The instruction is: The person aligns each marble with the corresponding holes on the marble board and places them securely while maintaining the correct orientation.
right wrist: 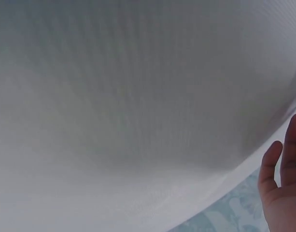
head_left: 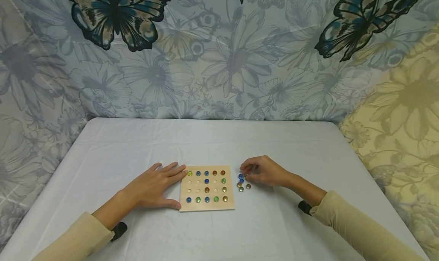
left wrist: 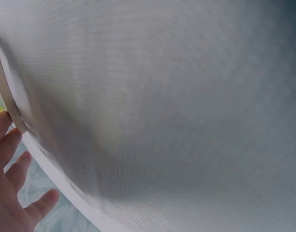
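Observation:
A light wooden board with rows of small holes lies flat on the table. Glass marbles in blue, green, amber and yellow fill its top and bottom rows; the middle rows hold marbles only in the third and rightmost columns. My left hand is spread at the board's left side, fingertips on the upper left edge and thumb by the lower left corner. Right of the board lies a small group of loose marbles. Over that group is my right hand, fingers bent, thumb and fingertips at a partly hidden marble; a grip on it is unclear.
A white cloth covers the table. Behind it hangs a grey-blue fabric with flowers and butterflies, and a yellowish part is at the right. Dark bands show at the sleeve cuffs.

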Tool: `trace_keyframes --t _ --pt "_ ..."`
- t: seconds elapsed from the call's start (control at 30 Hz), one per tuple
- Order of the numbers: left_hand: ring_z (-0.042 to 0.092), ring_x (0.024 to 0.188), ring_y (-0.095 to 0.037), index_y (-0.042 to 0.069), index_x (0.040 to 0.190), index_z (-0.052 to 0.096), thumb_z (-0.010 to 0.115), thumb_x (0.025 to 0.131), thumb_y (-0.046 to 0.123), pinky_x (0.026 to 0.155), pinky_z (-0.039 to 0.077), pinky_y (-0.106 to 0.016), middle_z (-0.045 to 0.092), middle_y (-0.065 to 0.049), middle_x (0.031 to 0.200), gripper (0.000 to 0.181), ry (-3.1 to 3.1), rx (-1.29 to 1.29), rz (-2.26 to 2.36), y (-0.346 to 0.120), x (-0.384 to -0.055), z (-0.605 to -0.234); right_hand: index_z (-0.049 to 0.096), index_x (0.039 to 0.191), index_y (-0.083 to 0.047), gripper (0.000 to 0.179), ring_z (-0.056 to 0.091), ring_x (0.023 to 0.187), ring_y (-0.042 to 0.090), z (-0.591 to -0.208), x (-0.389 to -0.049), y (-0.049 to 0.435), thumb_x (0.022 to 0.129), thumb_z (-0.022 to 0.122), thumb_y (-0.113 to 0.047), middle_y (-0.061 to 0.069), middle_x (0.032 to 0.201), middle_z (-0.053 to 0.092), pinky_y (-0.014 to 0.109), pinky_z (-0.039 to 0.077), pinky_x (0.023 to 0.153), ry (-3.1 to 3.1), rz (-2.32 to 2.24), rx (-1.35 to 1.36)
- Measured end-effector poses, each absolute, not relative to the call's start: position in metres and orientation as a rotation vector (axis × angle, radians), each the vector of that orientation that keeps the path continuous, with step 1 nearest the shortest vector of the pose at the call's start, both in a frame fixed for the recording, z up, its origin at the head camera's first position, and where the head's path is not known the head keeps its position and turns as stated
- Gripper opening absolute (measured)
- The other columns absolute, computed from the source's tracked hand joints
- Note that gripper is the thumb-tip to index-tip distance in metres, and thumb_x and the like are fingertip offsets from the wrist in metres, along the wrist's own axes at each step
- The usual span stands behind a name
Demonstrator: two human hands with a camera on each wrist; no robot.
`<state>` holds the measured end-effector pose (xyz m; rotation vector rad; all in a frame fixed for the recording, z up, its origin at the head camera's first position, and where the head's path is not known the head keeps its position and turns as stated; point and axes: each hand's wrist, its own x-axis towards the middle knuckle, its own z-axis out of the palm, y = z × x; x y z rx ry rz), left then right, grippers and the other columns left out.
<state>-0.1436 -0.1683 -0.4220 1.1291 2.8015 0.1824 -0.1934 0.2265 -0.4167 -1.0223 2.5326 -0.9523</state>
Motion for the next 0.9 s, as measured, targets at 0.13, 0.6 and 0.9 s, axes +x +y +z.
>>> trace_keyframes --t 0.13,0.6,0.9 --pt "0.033 0.146 -0.028 0.018 0.155 0.039 0.051 0.079 0.084 0.109 0.030 -0.062 0.034 -0.002 0.160 0.102 2.805 1.131 0.179 -0.168 -0.143 -0.422 0.072 0.109 -0.007 0.024 0.066 0.087 0.008 -0.412 -0.195 0.225 0.086 0.077 -0.005 -0.006 0.095 0.073 0.036 0.054 0.079 2.565 -0.932 -1.014" --pt "0.035 0.144 -0.030 0.016 0.154 0.040 0.048 0.081 0.084 0.108 0.032 -0.062 0.037 -0.004 0.159 0.100 2.807 1.163 0.184 -0.168 -0.144 -0.424 0.071 0.113 -0.005 0.024 0.066 0.090 0.008 -0.405 -0.196 0.203 0.089 0.074 -0.006 -0.002 0.098 0.074 0.041 0.053 0.080 2.537 -0.986 -1.072" --pt "0.033 0.146 -0.028 0.018 0.155 0.038 0.050 0.080 0.084 0.110 0.030 -0.061 0.034 -0.002 0.160 0.101 2.806 1.143 0.167 -0.168 -0.144 -0.423 0.071 0.113 -0.008 0.024 0.066 0.088 0.006 -0.407 -0.195 0.183 0.089 0.074 -0.006 -0.004 0.098 0.074 0.040 0.053 0.079 2.495 -1.016 -1.121"
